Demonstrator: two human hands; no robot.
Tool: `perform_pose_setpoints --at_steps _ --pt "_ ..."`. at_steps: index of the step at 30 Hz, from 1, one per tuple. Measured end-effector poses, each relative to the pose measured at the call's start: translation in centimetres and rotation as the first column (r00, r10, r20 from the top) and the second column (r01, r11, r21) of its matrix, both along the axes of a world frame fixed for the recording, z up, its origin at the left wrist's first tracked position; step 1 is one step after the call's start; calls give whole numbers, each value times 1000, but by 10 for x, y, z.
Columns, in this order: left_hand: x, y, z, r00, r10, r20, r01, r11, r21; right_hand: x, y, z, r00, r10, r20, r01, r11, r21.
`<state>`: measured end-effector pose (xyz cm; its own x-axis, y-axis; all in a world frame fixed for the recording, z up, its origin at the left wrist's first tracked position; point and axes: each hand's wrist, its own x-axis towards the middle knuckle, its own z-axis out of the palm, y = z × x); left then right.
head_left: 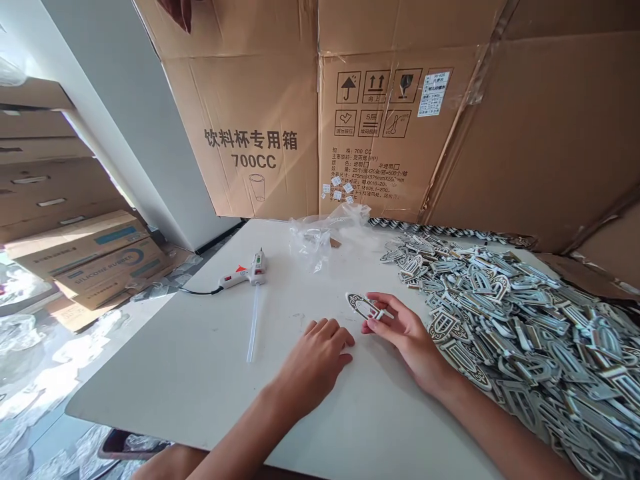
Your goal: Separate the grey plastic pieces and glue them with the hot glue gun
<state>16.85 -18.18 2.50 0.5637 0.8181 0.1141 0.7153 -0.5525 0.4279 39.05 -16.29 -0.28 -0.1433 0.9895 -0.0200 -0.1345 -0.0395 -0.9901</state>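
My right hand (400,330) pinches a small white pointed-oval frame piece (357,303) between thumb and fingers. Dark scrollwork covers the piece's face, and its middle is open. A little above the white table (190,373), the piece tilts toward the left. Just left of it, my left hand (320,357) hovers over or rests on the table, knuckles up. Its fingers are bent loosely, with the thumb apart from the index finger; nothing shows in it. Close by my right forearm lies a large heap of similar frame pieces (465,300), in white, grey and dark patterns.
A white glue gun (250,272) with a clear glue stick (253,327) lies left, its black cord crossing the table edge. Crumpled clear plastic (315,240) sits at the back. Tall cardboard boxes (265,87) wall off the far side. More cartons (100,260) stand on the left.
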Motion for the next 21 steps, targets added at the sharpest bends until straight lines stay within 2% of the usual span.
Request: perform_pose_setpoints --at_steps 2,4,7,10,13,16,18,21 --pt "-1 0 1 1000 2 23 -2 1000 -28 -1 -2 -3 997 61 -53 -66 993 -95" --pt "-1 0 4 998 2 58 1 998 -56 1 -2 -7 993 70 -100 -85 983 -160" --pt "0 -1 8 990 36 134 -22 994 -108 4 1 -10 991 50 -125 -71 983 -172" --pt "3 -1 14 956 124 266 -68 975 -211 5 2 -7 981 22 -191 -55 984 -172" --pt "6 -1 18 858 243 452 -83 935 -345 5 1 0 939 73 -335 -137 976 -172" --pt "7 0 22 714 343 610 -20 882 -472 4 -2 5 886 161 -434 -248 957 -151" --pt "8 0 23 629 406 663 41 835 -549 3 -3 5 883 174 -437 -262 954 -149" --pt "8 0 22 551 457 698 95 797 -596 2 -3 4 931 179 -319 -230 964 -130"
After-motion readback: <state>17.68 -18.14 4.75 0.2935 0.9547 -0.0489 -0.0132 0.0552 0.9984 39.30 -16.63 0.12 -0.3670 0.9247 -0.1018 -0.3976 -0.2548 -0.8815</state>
